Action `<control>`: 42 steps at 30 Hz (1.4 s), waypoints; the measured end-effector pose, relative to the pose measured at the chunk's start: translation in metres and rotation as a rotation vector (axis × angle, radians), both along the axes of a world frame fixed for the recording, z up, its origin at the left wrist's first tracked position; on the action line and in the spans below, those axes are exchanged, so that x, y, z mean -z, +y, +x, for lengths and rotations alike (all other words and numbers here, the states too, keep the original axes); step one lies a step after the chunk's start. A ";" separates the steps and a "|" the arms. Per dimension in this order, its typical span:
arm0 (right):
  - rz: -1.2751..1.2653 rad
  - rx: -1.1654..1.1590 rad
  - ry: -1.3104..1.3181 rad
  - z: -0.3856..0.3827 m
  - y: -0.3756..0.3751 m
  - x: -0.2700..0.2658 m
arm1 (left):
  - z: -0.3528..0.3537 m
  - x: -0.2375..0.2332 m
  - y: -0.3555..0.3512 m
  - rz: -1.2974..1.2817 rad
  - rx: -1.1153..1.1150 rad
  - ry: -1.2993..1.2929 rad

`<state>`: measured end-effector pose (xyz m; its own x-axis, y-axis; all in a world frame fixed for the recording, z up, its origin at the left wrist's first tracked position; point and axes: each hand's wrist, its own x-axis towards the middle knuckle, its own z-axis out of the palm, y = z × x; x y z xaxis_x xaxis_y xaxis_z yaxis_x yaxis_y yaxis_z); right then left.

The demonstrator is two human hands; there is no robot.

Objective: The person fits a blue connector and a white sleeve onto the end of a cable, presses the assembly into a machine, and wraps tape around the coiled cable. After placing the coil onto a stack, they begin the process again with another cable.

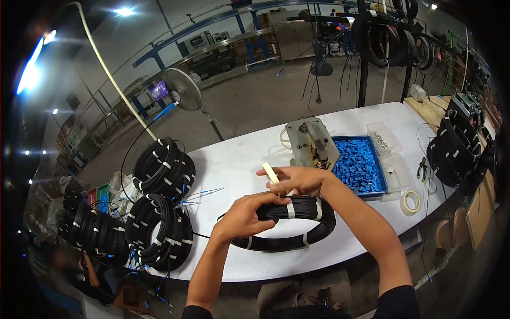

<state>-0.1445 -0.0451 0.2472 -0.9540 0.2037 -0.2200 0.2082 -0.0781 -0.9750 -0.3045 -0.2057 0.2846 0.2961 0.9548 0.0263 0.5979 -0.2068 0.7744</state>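
Note:
A coil of black cable (pixel 319 232), bound with several pale tape bands, lies on the white table in front of me. My left hand (pixel 247 215) is closed on the coil's left upper part, thumb inside the ring and fingers over the top. Above the coil's far side, my right hand (pixel 300 181) grips a cream roll of masking tape (pixel 270 173), seen nearly edge-on. The fingertips of both hands are close together at the coil's top edge. What lies under the right palm is hidden.
Right of the hands stand a metal press (pixel 311 139), a blue tray of blue connectors (pixel 383 173) and clear boxes (pixel 383 135). Another tape roll (pixel 410 202) and pliers (pixel 422 169) lie further right. More cable coils (pixel 159 231) crowd the left edge; a fan (pixel 182 89) stands behind.

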 end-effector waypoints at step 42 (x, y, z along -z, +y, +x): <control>0.760 0.671 0.570 0.036 -0.152 0.037 | -0.011 0.007 0.012 0.178 -0.173 0.253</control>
<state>-0.1086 -0.1969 0.2099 -0.5256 0.6007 0.6025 -0.1375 0.6389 -0.7569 -0.3156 -0.1936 0.2777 0.1489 0.9783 0.1438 0.8042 -0.2044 0.5580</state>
